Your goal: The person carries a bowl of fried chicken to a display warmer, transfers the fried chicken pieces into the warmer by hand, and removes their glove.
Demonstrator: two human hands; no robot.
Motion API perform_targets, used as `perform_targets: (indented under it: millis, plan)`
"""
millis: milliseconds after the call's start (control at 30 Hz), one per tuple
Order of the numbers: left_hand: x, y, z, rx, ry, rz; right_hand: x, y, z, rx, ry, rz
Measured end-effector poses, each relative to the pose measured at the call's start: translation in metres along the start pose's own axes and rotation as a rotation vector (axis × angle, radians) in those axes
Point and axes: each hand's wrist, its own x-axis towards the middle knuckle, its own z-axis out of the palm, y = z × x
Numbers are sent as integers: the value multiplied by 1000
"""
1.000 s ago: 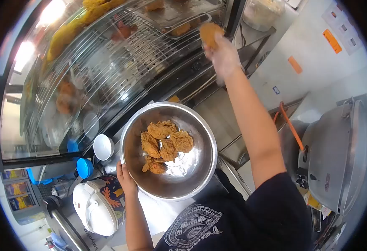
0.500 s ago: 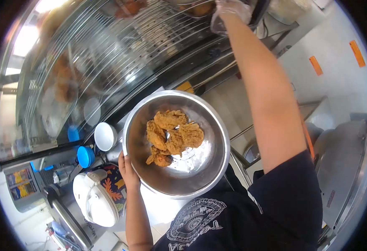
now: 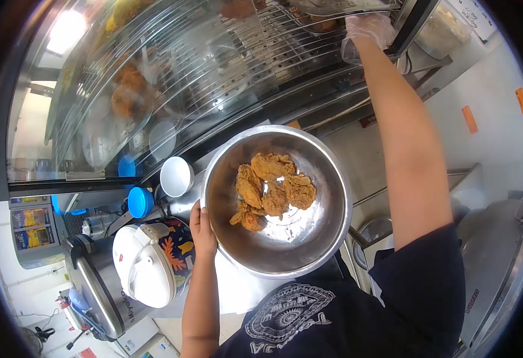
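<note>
My left hand [image 3: 204,234] grips the left rim of a large stainless steel bowl [image 3: 324,241], thumb over the edge and fingers mostly hidden beneath. Several pieces of fried chicken [image 3: 249,187] lie inside, toward the bowl's upper left. Stretched out to the upper right, my right hand [image 3: 369,33] wears a clear plastic glove. It is at the open end of a glass display case, beside a wire rack [image 3: 276,42] and a metal tray [image 3: 339,7]. Its fingers are hidden, so I cannot see whether it holds anything.
Left of the bowl stand a white bowl [image 3: 177,177], a blue cup [image 3: 140,202] and a white-lidded rice cooker [image 3: 145,265]. The display case's dark frame [image 3: 237,122] runs diagonally above the bowl. Below my right arm is a metal-framed stand [image 3: 357,238].
The view has shifted, so the bowl, case and counter items appear farther right. My right hand stays at the case's end, and my left hand keeps its hold on the bowl.
</note>
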Motion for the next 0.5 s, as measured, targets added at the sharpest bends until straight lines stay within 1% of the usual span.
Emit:
perform_targets:
  millis: [33, 100, 167, 233, 367, 433, 500]
  plan:
    - [0, 2, 1, -8, -14, -2, -3, 5, 8, -4, 103, 5]
    - [0, 5, 2, -34, -32, 1, -7, 9, 13, 84, 222, -65]
    - [0, 8, 4, -33, -41, 39, -49, 15, -18, 263, 245, -219]
    - [-1, 5, 5, -45, -34, 42, -103, 16, -65, 503, -116, -178]
    - [0, 10, 9, -79, 10, 28, -212, 15, -96, 645, -371, -397]
    - [-2, 10, 8, -117, -5, -15, -256, -2, -124, 789, -597, -478]
    - [-2, 6, 3, -104, -16, -43, -278, -20, -129, 495, -838, -707]
